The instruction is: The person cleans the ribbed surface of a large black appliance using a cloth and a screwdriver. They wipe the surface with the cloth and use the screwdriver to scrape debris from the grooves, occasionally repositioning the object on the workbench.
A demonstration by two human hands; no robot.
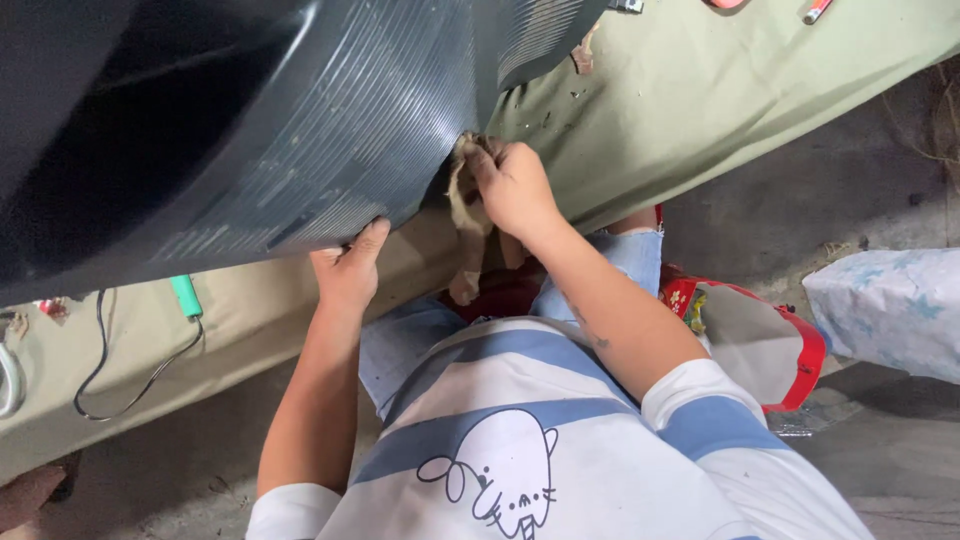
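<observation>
Far left: a thin black cable (100, 370) loops over the olive-green cloth-covered bench top (720, 90), beside a small green-handled tool (186, 296).
Big panel: a large dark ribbed plastic panel (330, 130), curved and finely grooved, fills the upper left and overhangs the cloth's front edge.
Left hand: the left hand (348, 272) grips the panel's lower edge from below, thumb up against the grooved face, other fingers curled together under the rim and mostly hidden.
Rag: a frayed tan cloth rag (466, 215) hangs down at the panel's right edge, touching both panel and green cloth.
Right hand: the right hand (512, 185) has its fingers bunched tight, pinching the rag's top against the panel edge.
Red bag: a flat red-bordered plastic bag with a grey middle (750, 340) lies on the concrete floor, just right of the person's knee.
Pale package: a bulky white-and-pale-blue patterned wrapped bundle (890, 305) sits at the far right, near the red bag.
Top edge: a small red-and-white pen-shaped object (816, 11) lies on the cloth.
</observation>
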